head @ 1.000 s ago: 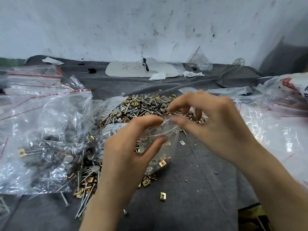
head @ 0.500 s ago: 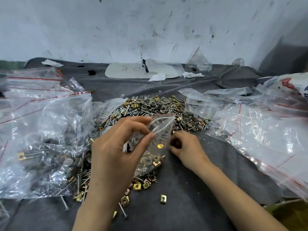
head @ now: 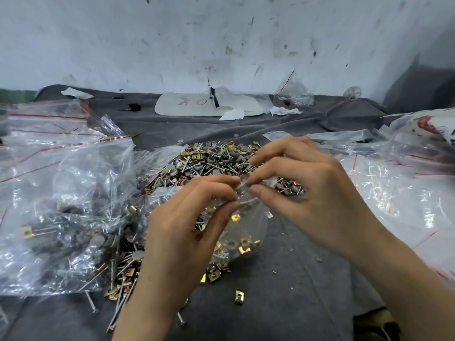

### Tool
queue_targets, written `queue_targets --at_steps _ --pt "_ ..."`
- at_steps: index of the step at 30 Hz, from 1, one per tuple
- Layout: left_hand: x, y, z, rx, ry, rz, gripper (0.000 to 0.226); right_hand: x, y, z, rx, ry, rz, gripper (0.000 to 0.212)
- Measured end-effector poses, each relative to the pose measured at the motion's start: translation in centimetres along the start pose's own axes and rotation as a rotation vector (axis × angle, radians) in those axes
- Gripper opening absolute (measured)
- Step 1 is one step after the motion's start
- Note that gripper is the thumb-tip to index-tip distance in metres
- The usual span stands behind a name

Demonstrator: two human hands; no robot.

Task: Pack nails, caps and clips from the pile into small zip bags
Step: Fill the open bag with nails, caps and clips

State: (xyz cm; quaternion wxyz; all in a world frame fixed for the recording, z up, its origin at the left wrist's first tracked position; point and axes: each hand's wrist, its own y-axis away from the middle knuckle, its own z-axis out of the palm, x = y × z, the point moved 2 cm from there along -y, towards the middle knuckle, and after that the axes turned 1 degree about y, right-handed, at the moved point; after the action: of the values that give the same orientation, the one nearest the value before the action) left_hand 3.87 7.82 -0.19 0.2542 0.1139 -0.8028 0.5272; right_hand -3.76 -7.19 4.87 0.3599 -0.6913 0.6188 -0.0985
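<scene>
over pile (head: 214,161), hands (head: 177,232) (head: 320,193) pinch zip bag (head: 256,225) w/ clips (head: 245,249), caps (head: 231,244).

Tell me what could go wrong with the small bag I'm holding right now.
1. The left hand and right hand pinch only the top edge of the small bag. A slip might spill its clips and caps onto the grey cloth, where a loose clip already lies.
2. The bag hangs just over the pile, whose nails could pierce the thin plastic.
</scene>
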Motion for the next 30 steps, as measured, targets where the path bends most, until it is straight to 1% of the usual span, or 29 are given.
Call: queue_targets --at_steps 2,3,5,6,8,11,14,17,19,20,22,24,26,28,30 --pt "0.1 0.0 0.1 -0.01 -0.001 0.005 0.003 0.6 0.3 -0.2 -0.064 -0.085 0.081 0.018" --pt "0.1 0.0 0.1 -0.015 -0.003 0.005 0.002 0.8 0.4 -0.3 -0.091 -0.12 0.094 0.019" --pt "0.0 0.1 0.1 -0.017 0.0 0.0 0.003 1.3 0.6 -0.3 -0.113 -0.175 0.099 0.009" --pt "-0.1 0.1 0.2 -0.013 0.004 -0.017 0.005 1.6 0.8 -0.3 -0.109 -0.209 0.125 0.009" --pt "-0.4 0.1 0.0 0.009 0.019 -0.097 0.015 2.1 1.0 -0.4 -0.1 -0.267 0.184 0.017" --pt "-1.1 0.3 -0.6 0.022 0.017 -0.226 0.034 2.6 1.3 -0.4 -0.094 -0.303 0.223 0.023" --pt "-1.5 0.4 -0.9 0.036 -0.057 -0.246 0.04 2.7 1.4 -0.3 -0.092 -0.373 0.244 0.028" --pt "-1.5 0.4 -0.9 0.02 -0.064 -0.25 0.047 2.2 1.1 0.1 -0.133 -0.289 0.217 0.024" --pt "-1.4 0.5 -0.8 -0.009 -0.041 -0.274 0.043 1.8 0.6 0.2 -0.173 -0.219 0.184 0.018" --pt "-1.4 0.5 -0.7 -0.011 -0.014 -0.296 0.034 1.6 0.4 0.3 -0.195 -0.197 0.167 0.015" --pt "-1.4 0.5 -0.6 0.0 0.131 -0.387 0.02 1.4 0.1 0.4 -0.229 -0.167 0.15 0.012" --pt "-1.4 0.4 -0.5 0.004 0.289 -0.472 0.016 1.3 0.1 0.4 -0.24 -0.166 0.163 0.01" --pt "-1.6 0.4 -0.4 -0.009 0.371 -0.513 0.011 1.3 0.1 0.6 -0.24 -0.188 0.188 0.009" --pt "-1.7 0.4 -0.4 -0.019 0.425 -0.527 0.01 1.3 0.1 0.8 -0.242 -0.205 0.207 0.007" --pt "-1.8 0.4 -0.5 -0.039 0.412 -0.507 0.009 1.1 0.0 0.9 -0.257 -0.217 0.208 0.005"
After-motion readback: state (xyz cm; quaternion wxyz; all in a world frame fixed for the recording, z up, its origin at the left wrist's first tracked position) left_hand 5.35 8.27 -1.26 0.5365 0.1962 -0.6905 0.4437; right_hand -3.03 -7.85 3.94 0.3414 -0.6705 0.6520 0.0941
